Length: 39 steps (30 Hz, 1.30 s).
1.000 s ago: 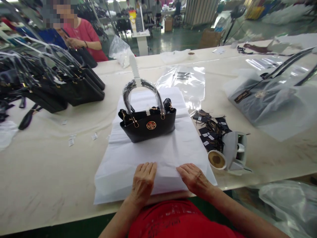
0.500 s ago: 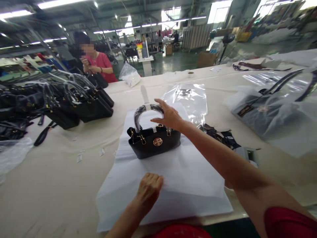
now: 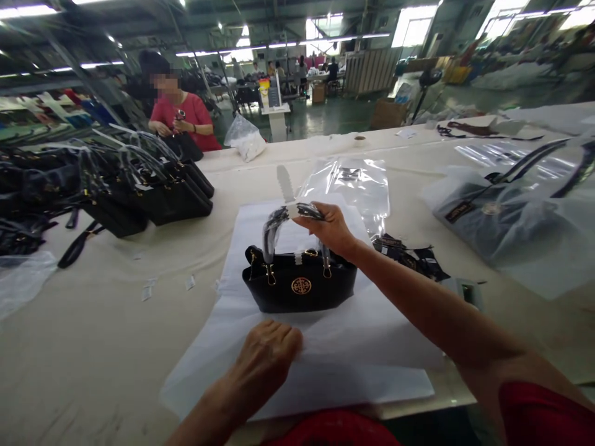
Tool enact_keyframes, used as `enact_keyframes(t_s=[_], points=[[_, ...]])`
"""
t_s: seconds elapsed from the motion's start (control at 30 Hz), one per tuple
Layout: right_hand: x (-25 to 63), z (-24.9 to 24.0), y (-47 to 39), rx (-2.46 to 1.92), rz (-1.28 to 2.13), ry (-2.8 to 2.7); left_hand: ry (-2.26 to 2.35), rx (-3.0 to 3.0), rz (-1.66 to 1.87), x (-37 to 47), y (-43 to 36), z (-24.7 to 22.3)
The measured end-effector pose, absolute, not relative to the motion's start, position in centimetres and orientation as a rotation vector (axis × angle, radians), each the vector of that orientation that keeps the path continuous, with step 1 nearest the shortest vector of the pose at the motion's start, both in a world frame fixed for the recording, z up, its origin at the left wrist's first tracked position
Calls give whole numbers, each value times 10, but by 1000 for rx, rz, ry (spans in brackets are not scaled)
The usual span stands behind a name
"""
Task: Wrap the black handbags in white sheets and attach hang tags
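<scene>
A small black handbag (image 3: 279,297) with a round gold emblem stands upright on a white wrapping sheet (image 3: 232,241). Its arched handles (image 3: 274,226) are covered in clear plastic. My right hand (image 3: 332,229) is closed around the right side of the handles, near the top. In front of the bag, my left hand (image 3: 272,350) is closed, its knuckles up, over the near part of the sheet. The sheet looks pinched beneath its fingers, though the fingertips are hidden. The near part of the sheet shows overlapping layers.
Clear plastic bags (image 3: 357,186) lie behind the handbag. Black tags (image 3: 411,257) sit to the right, near a larger wrapped bag (image 3: 497,217). Black handbags (image 3: 171,201) crowd the left. Small white labels (image 3: 147,290) are scattered nearby. A person in red (image 3: 186,118) works across the table.
My right hand has gone from open above the handles to closed around them. The handbag has shifted slightly nearer and to the right. The sheet's near left corner has moved left.
</scene>
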State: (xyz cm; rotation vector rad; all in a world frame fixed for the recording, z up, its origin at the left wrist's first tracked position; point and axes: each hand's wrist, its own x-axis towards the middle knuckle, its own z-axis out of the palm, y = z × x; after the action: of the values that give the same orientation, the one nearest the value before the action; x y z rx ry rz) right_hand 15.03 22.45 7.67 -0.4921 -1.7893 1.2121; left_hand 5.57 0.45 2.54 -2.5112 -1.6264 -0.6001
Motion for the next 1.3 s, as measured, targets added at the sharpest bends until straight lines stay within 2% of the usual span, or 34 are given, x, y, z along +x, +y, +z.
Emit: enact_keyframes(t_s=[0.23,0.37,0.47,0.57,0.73,0.83,0.9,1.03,1.1,1.2,1.3], points=[[179,82,196,-428,1316,-1825,-1574,-2700,-508,64,20,75],[189,81,187,-441,1368,-1956,-2047,-2846,-220,66,44,88],[196,83,187,-501,1360,-2084,-2396,-2904,-218,65,59,92],[208,88,183,-572,1087,-2182,-2507,-2888,-315,64,66,90],[237,87,149,-470,267,-2134,-2538,-2712,-266,66,77,93],[243,73,129,-370,118,-2376,-2441,-2666,-102,71,75,100],[241,61,125,-402,90,-2481,-2278,-2535,-113,78,61,101],[234,46,130,-501,132,-2436,-1577,-2264,-536,101,9,74],[232,45,134,-506,106,-2393,-1323,-2417,-553,111,-8,44],[231,46,135,-474,6,-2358,-1544,-2202,-376,114,-2,-6],[231,48,133,-464,-64,-2344,-1698,-1963,-365,105,30,-43]])
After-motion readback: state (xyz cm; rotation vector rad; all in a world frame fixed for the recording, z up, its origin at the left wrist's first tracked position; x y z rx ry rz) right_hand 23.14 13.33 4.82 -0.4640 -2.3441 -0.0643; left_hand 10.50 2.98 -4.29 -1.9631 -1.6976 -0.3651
